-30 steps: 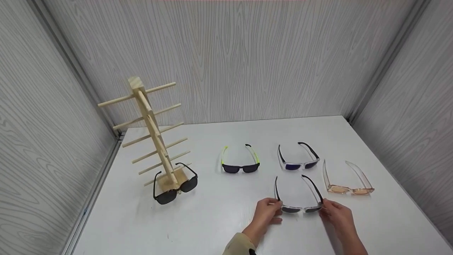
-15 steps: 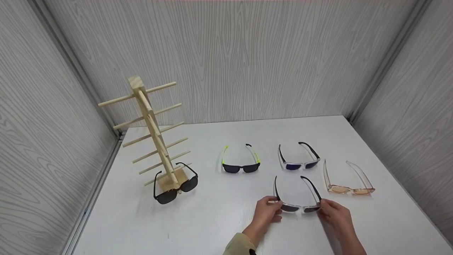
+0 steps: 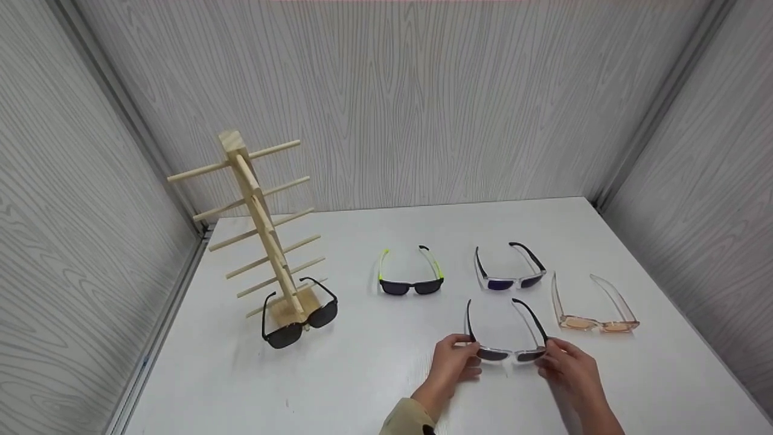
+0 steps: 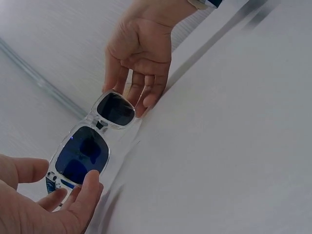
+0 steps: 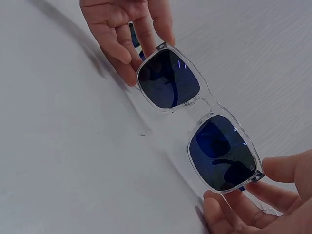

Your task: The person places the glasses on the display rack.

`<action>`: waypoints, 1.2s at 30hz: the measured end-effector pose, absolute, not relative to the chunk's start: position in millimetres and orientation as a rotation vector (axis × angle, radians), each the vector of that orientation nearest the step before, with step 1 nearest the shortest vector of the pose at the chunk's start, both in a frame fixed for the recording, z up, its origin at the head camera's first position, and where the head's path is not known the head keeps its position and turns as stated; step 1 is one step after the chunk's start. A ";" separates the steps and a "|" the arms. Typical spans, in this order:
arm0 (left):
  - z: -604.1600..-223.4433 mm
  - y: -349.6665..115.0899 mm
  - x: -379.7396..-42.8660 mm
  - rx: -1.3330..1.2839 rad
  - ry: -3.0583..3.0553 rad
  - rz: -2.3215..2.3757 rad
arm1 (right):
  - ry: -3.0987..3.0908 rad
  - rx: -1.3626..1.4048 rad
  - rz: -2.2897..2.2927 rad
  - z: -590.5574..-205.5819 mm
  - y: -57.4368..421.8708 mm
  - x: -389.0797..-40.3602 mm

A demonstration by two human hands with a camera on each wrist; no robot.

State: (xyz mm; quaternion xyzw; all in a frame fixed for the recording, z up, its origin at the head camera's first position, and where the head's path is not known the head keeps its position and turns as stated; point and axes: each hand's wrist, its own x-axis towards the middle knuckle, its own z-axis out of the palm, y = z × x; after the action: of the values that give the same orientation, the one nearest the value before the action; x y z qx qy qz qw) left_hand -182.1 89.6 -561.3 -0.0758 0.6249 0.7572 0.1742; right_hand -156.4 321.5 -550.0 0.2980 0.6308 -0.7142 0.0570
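Note:
A pair of sunglasses (image 3: 511, 354) with a clear front frame, dark lenses and dark temples is held between both hands near the front of the table. My left hand (image 3: 450, 365) pinches its left hinge corner, and my right hand (image 3: 574, 368) pinches the right one. Both temples are unfolded and point away from me. In the left wrist view the lenses of the sunglasses (image 4: 83, 155) look deep blue. The right wrist view shows thumb and fingers at each end of the sunglasses (image 5: 222, 153).
A wooden display rack (image 3: 266, 223) with several pegs stands at left, black sunglasses (image 3: 284, 335) on its lowest level. Behind my hands lie yellow-and-black sunglasses (image 3: 412, 287) and clear-framed sunglasses with blue lenses (image 3: 501, 283). Orange-tinted glasses (image 3: 598, 325) lie at right. Panels (image 3: 386, 103) enclose the white table (image 3: 350, 386).
Both hands, with the held sunglasses between them, have shifted very slightly to the left. The rack and the other glasses have stayed where they were.

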 end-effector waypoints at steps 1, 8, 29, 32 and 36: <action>-561.3 88.9 -182.0 -0.218 1.764 2.150 | 1.903 0.891 -2.185 -549.9 320.8 -156.0; -560.2 83.3 -182.3 -0.235 1.740 2.174 | 1.819 0.817 -2.310 -546.5 315.5 -154.5; -543.7 61.3 -178.2 -0.143 1.762 2.226 | 1.880 0.695 -2.379 -534.1 293.4 -156.0; -541.8 56.0 -177.2 -0.127 1.780 2.222 | 1.892 0.673 -2.386 -533.5 288.6 -156.6; -540.0 49.8 -175.8 -0.108 1.791 2.222 | 1.910 0.650 -2.380 -532.6 284.0 -156.9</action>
State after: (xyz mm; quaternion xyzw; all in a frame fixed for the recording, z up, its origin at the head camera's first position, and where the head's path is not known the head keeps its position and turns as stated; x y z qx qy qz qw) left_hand -175.8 49.8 -540.0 -0.0374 0.6206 0.7702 0.1422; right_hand -156.9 284.0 -532.6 0.2083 0.6122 -0.7627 0.0105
